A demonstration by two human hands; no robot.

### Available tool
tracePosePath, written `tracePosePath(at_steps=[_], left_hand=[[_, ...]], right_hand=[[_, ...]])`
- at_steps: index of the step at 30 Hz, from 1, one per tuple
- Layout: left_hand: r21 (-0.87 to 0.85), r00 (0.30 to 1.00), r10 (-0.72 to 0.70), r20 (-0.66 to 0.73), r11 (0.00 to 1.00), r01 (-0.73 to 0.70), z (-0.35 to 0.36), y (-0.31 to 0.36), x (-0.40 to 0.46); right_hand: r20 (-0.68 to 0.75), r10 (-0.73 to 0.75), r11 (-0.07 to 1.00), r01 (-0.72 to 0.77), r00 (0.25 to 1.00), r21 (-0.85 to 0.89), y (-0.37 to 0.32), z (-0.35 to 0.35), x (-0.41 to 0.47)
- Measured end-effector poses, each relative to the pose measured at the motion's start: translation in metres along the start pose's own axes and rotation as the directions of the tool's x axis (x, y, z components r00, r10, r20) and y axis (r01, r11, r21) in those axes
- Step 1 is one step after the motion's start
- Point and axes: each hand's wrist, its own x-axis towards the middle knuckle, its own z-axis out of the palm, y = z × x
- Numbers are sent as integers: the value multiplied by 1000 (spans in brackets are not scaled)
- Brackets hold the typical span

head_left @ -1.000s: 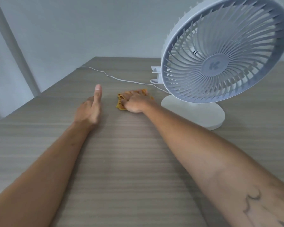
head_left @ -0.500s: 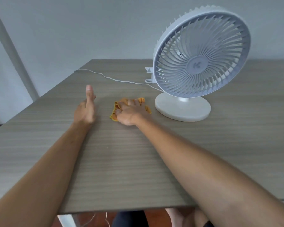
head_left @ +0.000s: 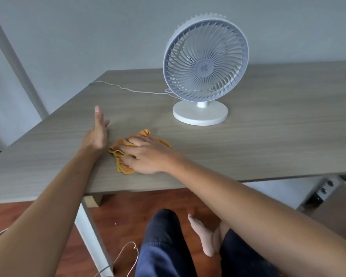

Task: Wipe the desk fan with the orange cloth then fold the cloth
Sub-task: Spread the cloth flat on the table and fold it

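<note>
right now the cloth step looks to be in hand, but it cannot be told from one look if the fan is already wiped or not yet. the orange cloth (head_left: 126, 154) is seen bunched up, not folded, so the folding is judged to be still left. for the next move, the cloth has to be either lifted and carried over to the fan, or spread flat so its edges can be brought together.

nearest of all, dark trousers (head_left: 160, 246) and a bare foot (head_left: 204, 234) are seen under the desk, over a red-brown floor (head_left: 128, 206).

next, the right hand (head_left: 148, 154) is laid on top of the cloth, close to the near edge of the desk (head_left: 268, 148). its fingers are spread and only a little bent, and the cloth is pressed down under them. it cannot be said for sure if the cloth is pinched too. orange bits are seen sticking out past the fingers on the left and at the back.

just beside the cloth, the left hand (head_left: 97, 134) is rested on its edge on the desk. it is held open, with fingers straight, and nothing is held in it. the cloth is not touched by it.

farther back, the desk fan (head_left: 205, 58) is stood upright on its round white base, well apart from the cloth. a thin white cord (head_left: 128, 89) is run from it to the far left corner.
</note>
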Motion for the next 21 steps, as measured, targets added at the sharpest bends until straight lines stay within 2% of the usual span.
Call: tracePosePath(at_steps=[3,6,10,14,18,21], left_hand=[[94,999,48,11,994,-49,19,12,-20],[109,993,104,64,988,-110,48,24,-35],[279,976,188,113,937,-212,69,29,-40],[310,969,208,134,920,-240,64,29,-42],[304,979,180,92,932,-200,68,27,-40],[286,984,161,76,942,-176,72,28,-41]], right_hand=[[-46,37,998,-34,998,48,12,-3,-47],[-65,99,994,-97,993,40,37,-9,-94],[-47,277,960,-275,960,52,92,-24,-153],[-61,473,881,-472,879,37,154,-40,-194],[-49,608,793,-609,792,2,193,-48,-185],[-27,629,777,-630,777,-22,194,-46,-145]])
